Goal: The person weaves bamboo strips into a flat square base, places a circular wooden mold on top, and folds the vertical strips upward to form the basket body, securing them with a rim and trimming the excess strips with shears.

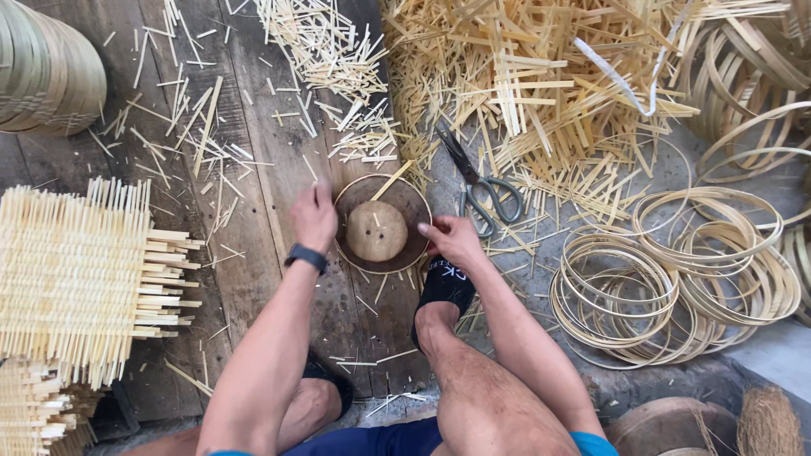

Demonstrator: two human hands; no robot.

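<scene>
A round dark wooden mould (405,211) lies on the plank floor with a pale wooden dome (376,230) at its centre. A short bamboo strip rests across its far rim. My left hand (314,216) hovers at the mould's left edge, fingers pointing away, a black band on the wrist. My right hand (453,239) rests on the mould's right rim, fingers curled down on it. My right foot in a black slipper (445,287) sits just below that hand. Neither hand holds a loose item.
Scissors (483,187) lie right of the mould. Heaps of cut bamboo strips (541,76) cover the far floor. Bamboo hoops (676,270) pile at right. Woven bamboo mats (76,279) stack at left, with stacked baskets (46,67) at the far left corner.
</scene>
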